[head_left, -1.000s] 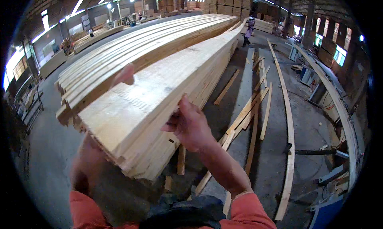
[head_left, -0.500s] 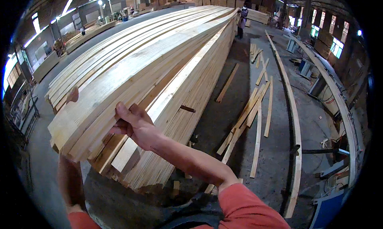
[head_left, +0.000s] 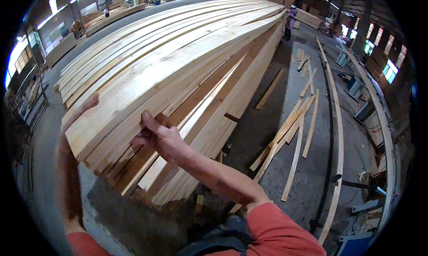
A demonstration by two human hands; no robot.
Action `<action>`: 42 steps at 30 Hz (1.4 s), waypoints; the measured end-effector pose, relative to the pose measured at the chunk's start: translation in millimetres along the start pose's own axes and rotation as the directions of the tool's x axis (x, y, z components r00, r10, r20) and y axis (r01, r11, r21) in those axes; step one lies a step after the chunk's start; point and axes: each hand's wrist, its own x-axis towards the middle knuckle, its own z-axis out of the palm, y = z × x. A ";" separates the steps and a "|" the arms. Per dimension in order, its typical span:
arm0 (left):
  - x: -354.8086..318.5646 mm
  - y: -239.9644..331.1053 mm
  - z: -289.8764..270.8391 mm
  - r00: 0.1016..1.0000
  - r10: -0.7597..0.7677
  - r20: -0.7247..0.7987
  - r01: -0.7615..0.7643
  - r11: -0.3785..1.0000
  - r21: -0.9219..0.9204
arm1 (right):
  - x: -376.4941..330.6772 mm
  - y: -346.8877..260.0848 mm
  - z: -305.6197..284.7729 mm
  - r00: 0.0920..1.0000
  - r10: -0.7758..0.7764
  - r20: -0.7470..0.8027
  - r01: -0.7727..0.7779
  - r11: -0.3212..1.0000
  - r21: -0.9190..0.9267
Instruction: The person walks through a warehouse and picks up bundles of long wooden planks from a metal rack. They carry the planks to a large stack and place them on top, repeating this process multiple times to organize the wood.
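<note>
A bundle of long pale wooden planks (head_left: pixel 133 89) lies skewed on top of a big timber stack (head_left: pixel 214 131), its near end jutting toward me. At the bundle's left near corner is my left hand (head_left: pixel 84 108), its thumb or a finger over the top edge and the rest hidden behind the wood. My right hand (head_left: pixel 160 138) grips the bundle's right side, thumb up against the plank faces and fingers curled in below. A dark wedge-shaped gap separates the bundle from a lone pale plank (head_left: pixel 196 122) beneath on the right.
Loose wooden strips (head_left: pixel 285 131) lie scattered on the concrete floor to the right. Beyond them run a long narrow beam (head_left: pixel 336 135) and a machine frame (head_left: pixel 379 118). A person (head_left: pixel 290 22) stands at the stack's far end. A short dark bar (head_left: pixel 232 117) pokes from the stack's side.
The gap between the bundle and the lone plank has widened, with the bundle shifted left relative to the stack. My hands stay on it. The whole view has swung slightly left.
</note>
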 end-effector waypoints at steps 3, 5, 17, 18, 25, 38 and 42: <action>53.4 18.5 23.5 0.972 0.234 -0.011 -0.233 0.961 -0.151 | -8.7 -26.5 -48.4 0.963 0.270 -0.022 -0.270 0.948 -0.169; -13.5 27.0 -39.0 0.953 0.297 0.064 -0.263 0.911 -0.317 | -11.5 -14.0 -25.5 0.856 0.517 -0.023 -0.347 0.540 -0.766; -179.7 -4.1 208.0 0.724 -0.167 0.670 0.640 -0.202 -0.741 | 5.3 30.6 -109.6 0.818 -0.336 -0.467 0.004 0.816 -0.579; -180.9 -10.4 214.3 0.711 -0.193 0.676 0.614 -0.298 -0.731 | 10.0 39.0 -96.8 0.811 -0.359 -0.462 0.057 0.835 -0.547; -223.2 -33.7 213.3 0.603 0.220 0.767 0.795 -0.241 -0.557 | 45.8 71.1 -84.9 0.720 -0.433 -0.542 0.061 0.817 -0.573; -412.9 5.2 422.6 -0.016 0.376 0.926 0.628 0.725 -0.284 | -319.2 29.9 -111.7 0.968 -0.125 -0.215 -0.121 0.520 -0.846; -469.9 93.2 435.6 -0.160 0.199 0.967 0.263 0.953 -0.152 | -543.0 13.9 -118.5 0.772 -0.298 -0.562 -0.181 0.744 -0.644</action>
